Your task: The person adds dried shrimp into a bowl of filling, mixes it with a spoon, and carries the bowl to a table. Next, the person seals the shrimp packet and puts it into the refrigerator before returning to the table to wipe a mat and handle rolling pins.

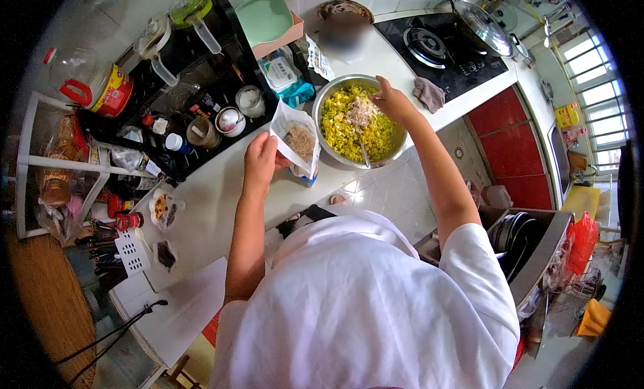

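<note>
My left hand grips an open white bag that tilts toward the bowl. Pale brown, flaky dried food shows inside it; I cannot make out its exact kind. To its right is a large metal bowl full of chopped yellow and green food. A heap of similar pale flakes lies on top, and a metal spoon leans in the front of the bowl. Over the bowl's right rim is my right hand, its fingers somewhat apart, with nothing visible in them.
A black rack with jars and bottles stands left of the bowl. Behind the bowl are a patterned pot and a green basin. A gas stove with a lidded pan and a grey cloth lie to the right.
</note>
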`<state>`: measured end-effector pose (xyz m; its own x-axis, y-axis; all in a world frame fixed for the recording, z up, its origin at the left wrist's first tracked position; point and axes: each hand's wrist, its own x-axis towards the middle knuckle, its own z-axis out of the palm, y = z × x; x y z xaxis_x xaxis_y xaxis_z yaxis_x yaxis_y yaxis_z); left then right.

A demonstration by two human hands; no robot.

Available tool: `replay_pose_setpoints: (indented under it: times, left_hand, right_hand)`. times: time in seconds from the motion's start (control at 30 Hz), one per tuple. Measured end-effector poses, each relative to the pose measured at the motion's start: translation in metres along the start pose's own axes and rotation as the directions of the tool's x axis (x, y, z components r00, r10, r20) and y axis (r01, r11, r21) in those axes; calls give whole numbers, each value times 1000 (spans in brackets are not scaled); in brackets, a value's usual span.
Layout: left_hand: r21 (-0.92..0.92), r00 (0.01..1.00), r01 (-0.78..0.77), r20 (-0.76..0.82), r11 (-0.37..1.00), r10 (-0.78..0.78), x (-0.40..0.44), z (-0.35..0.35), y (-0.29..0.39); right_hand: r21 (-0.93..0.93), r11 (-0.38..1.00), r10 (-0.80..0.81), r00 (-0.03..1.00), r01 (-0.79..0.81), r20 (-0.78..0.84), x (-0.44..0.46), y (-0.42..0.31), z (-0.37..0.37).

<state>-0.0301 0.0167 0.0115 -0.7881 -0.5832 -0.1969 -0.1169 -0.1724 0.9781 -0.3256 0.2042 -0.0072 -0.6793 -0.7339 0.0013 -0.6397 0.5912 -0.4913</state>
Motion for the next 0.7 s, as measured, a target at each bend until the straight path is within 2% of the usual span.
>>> replay_pose_setpoints:
  times: [0.07,0.13,0.17,0.33,0.47,0.57,0.67,0.7]
  left_hand:
    - [-2,1000,-14,5,1000,14,0,2,2]
    - [36,1000,-1,9,999,1,-1,2,4]
    - [35,1000,-2,7,999,1,0,2,4]
    - [18,999,-19,26,1000,19,1,1,1]
    - [-21,1000,-12,19,1000,13,1,2,-3]
    - [4,1000,-2,31,1000,2,3,4,-2]
    - [-9,999,7,49,1000,-6,5,7,-2]
    - [-2,999,1,50,1000,-1,5,8,-2]
  right_hand:
    - [-33,999,19,1000,-19,-21,-1,2,0]
    - [-118,992,-38,993,51,111,3,6,0]
    - [-118,992,-40,993,53,111,2,1,-2]
    - [-186,982,56,992,-35,112,-2,8,6]
    - [-181,984,17,993,5,120,-7,5,-2]
    - [-192,981,40,998,-28,57,-6,10,-1]
    - [-139,989,65,997,-57,50,-2,22,3]
    - [-33,999,18,998,-16,59,-3,23,3]
